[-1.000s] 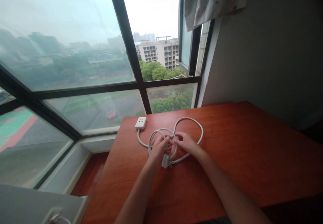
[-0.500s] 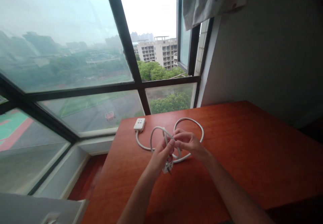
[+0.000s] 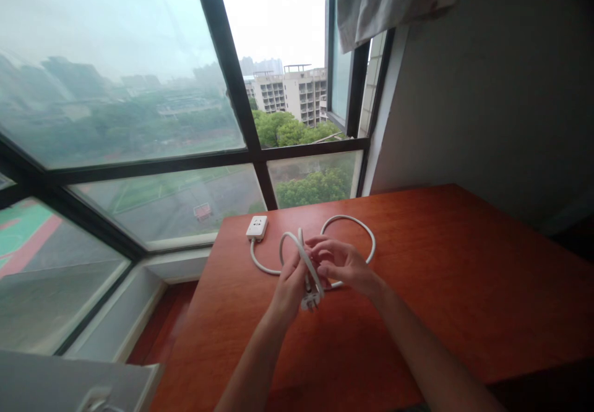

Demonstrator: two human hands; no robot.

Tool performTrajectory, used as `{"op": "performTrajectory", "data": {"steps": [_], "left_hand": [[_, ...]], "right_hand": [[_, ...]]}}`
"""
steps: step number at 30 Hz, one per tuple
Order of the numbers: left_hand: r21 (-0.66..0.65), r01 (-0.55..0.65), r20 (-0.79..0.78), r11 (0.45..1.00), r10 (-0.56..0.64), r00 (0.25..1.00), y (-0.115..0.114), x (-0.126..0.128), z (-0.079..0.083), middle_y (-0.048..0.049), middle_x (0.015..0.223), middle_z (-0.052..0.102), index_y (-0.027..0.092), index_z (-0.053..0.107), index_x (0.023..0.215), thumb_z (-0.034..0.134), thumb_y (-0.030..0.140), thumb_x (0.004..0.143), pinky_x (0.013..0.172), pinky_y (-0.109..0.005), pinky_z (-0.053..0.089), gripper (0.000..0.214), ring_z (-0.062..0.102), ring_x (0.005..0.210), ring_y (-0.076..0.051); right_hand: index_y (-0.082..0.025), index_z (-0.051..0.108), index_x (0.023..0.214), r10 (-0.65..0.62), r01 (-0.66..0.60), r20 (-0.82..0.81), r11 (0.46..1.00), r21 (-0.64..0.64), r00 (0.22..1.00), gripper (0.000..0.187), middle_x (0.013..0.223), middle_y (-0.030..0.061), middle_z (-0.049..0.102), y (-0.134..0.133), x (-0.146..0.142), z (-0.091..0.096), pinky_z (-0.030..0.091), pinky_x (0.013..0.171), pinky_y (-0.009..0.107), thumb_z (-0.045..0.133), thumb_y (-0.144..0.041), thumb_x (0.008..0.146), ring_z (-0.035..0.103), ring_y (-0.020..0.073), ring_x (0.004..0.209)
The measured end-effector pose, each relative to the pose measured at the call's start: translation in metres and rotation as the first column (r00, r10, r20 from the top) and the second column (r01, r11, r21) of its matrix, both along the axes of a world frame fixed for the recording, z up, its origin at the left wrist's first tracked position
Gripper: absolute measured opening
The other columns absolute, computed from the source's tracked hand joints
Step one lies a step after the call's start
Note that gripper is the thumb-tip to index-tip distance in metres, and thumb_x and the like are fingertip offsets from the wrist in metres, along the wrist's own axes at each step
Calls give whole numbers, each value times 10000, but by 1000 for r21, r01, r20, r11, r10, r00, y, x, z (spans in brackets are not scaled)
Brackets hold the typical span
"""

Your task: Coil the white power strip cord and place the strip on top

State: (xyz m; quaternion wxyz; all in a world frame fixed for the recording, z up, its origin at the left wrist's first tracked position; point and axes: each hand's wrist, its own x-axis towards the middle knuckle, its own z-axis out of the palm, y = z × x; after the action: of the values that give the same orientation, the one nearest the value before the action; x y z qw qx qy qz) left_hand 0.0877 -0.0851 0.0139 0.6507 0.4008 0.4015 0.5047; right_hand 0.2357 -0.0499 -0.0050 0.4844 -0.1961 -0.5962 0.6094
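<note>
A white extension cord (image 3: 372, 245) lies partly on the reddish-brown table, its far part curving in a wide loop. My left hand (image 3: 288, 283) is closed on a smaller raised loop of it. Below my fingers hangs the cord's plug (image 3: 310, 302), prongs pointing down towards me. My right hand (image 3: 342, 265) is against the same loop from the right, its fingers curled round the cord and their tips partly hidden behind it. At the cord's other end, the white socket box (image 3: 257, 227) rests near the table's back left corner.
The wooden table (image 3: 445, 263) stretches to the right along a grey wall (image 3: 473, 103). Dark-framed windows (image 3: 153, 163) rise behind and left, one pane standing open. A curtain (image 3: 394, 4) hangs at the top. Reddish floor (image 3: 160, 319) shows beyond the table's left edge.
The raised loop has swung forward and down, now crossing in front of my fingers above the plug. My right hand has shifted slightly left, its thumb and fingers further apart. The socket box stayed put.
</note>
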Motion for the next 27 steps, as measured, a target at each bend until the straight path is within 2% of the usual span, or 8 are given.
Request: {"op": "performTrajectory", "data": {"steps": [2,6,10,15,18,20,23,27], "left_hand": [[13,87,12,996,-87,996,-1,0,1,26,554,564,152,545,984,591,540,819,410,-203,398,424,542,440,-125],[38,220,27,975,-221,975,-2,-4,3,33,503,553,147,518,1030,510,530,878,381,-195,386,412,549,410,-134],[19,457,59,889,-457,887,-4,-12,0,22,481,565,145,513,1021,474,474,916,382,-199,402,348,550,390,-140],[31,675,113,737,-673,731,-8,-17,-4,9,473,570,154,506,917,437,464,939,392,-211,422,318,549,378,-141],[-19,755,18,655,-755,655,-11,-16,1,-1,495,577,140,528,911,463,474,928,384,-196,392,341,538,384,-128],[-73,794,-62,604,-797,601,-12,-15,5,2,500,571,134,545,926,479,490,917,385,-189,371,362,523,387,-117],[-123,822,-147,556,-829,539,-13,-15,11,13,502,554,141,555,944,493,516,904,396,-183,346,383,507,397,-107],[-148,841,-176,520,-851,495,-13,-16,13,15,511,544,149,563,949,494,537,896,413,-184,333,398,492,401,-101]], "right_hand": [[-226,683,1063,-77,77,5,996,34,997,310,1260,89,562,2,1,0,547,753,303,740,-308,770,635,164,885],[-234,687,1058,-318,318,-12,945,78,948,243,1119,75,647,8,6,1,511,841,323,670,-320,831,601,205,1033],[-238,688,1070,-391,391,-27,920,-5,920,256,1119,76,675,15,14,-2,491,890,368,638,-358,849,611,220,1050],[-230,690,1097,-218,216,-12,972,-97,976,292,1188,90,664,18,21,-3,463,937,386,648,-349,834,579,241,1135],[-222,692,1106,-121,123,37,991,-61,992,303,1204,93,654,14,20,-1,463,922,363,662,-326,822,578,234,1125],[-210,666,1156,-34,37,54,998,-53,998,336,1089,88,687,11,20,0,480,862,341,648,-321,839,623,205,996],[-209,538,1319,175,-172,26,981,-89,984,487,897,49,693,7,22,2,490,784,322,642,-306,854,636,166,828],[-264,384,1431,380,-381,-22,919,-99,925,688,1117,87,656,2,27,8,465,865,342,696,-275,817,619,189,982]]}}
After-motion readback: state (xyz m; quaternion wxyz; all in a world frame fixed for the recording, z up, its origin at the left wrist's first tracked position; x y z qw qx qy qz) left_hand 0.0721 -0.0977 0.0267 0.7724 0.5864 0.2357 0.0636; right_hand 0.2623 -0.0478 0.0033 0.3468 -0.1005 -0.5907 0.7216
